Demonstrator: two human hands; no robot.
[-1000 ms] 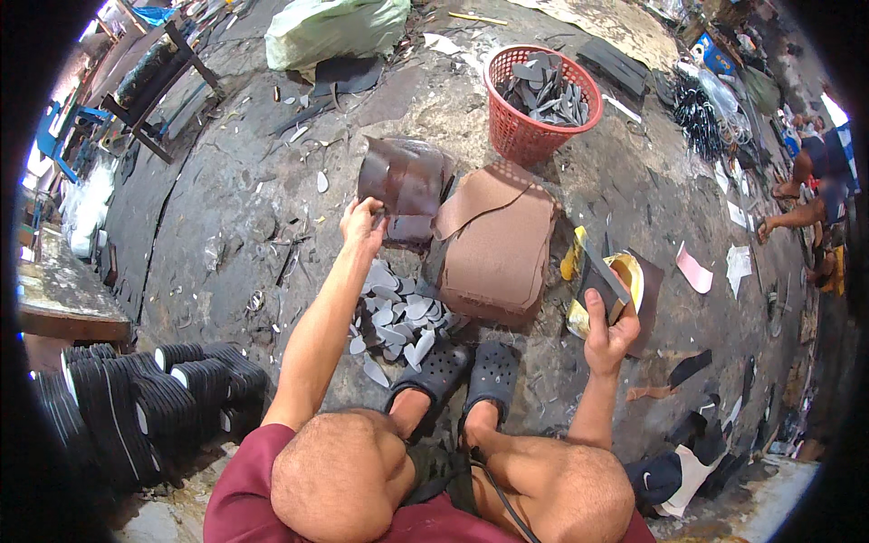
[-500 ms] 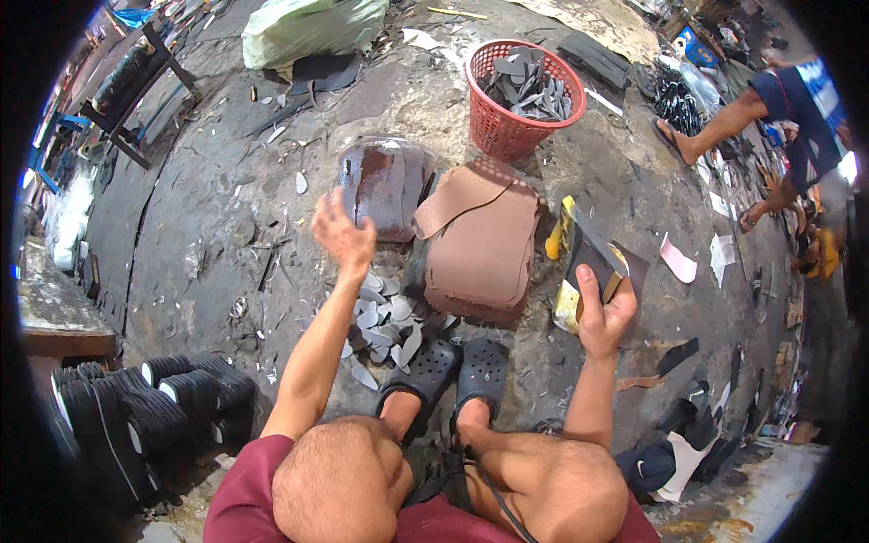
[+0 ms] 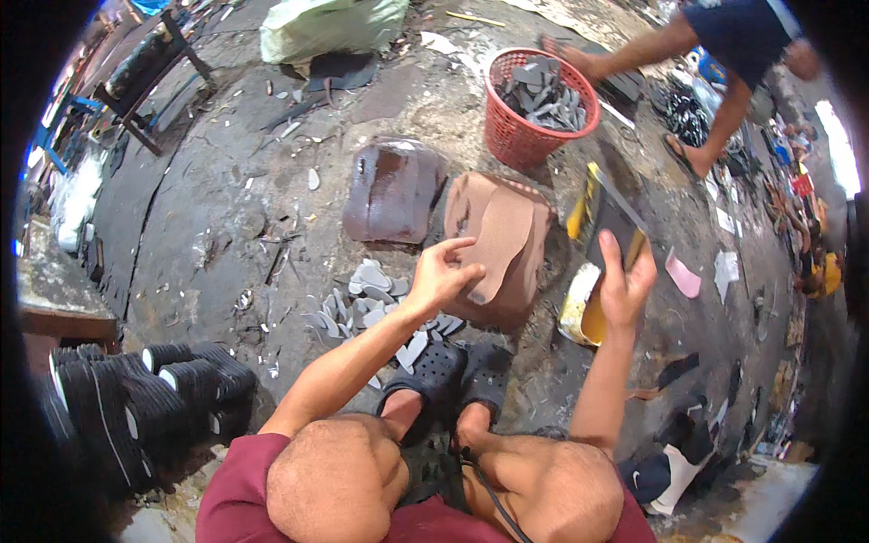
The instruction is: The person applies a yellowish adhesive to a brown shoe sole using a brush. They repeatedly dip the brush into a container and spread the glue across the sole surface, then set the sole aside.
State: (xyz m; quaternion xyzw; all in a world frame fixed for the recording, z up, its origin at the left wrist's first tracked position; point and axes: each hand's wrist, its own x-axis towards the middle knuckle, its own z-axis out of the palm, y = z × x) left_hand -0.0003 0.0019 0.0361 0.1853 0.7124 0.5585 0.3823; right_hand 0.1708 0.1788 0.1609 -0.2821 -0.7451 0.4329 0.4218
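Note:
A brown sole-shaped sheet (image 3: 502, 235) lies slanted over a stack of similar brown sheets (image 3: 464, 195) on the floor. My left hand (image 3: 444, 276) is at the sheet's near left edge, thumb and forefinger apart; whether they touch it is unclear. My right hand (image 3: 626, 282) grips a dark flat piece (image 3: 618, 213) with a tan edge, its exact kind unclear. Beneath it is a yellow-and-white can (image 3: 577, 303), smeared and tilted. A glossy dark brown stack (image 3: 389, 195) lies left of the brown sheets. Loose grey sole-shaped cutouts (image 3: 367, 294) are heaped near my shoes.
A red plastic basket (image 3: 514, 136) full of grey cutouts stands beyond the stacks. Another person's bare leg (image 3: 647, 50) extends beside it. Black soles (image 3: 154, 398) are stacked at lower left. A pale green bag (image 3: 330, 27) lies at the back. Scraps litter the floor.
My left hand has moved right, from beside the dark stack to the brown sheets. The top sheet has turned lengthwise. The other person has moved closer to the basket.

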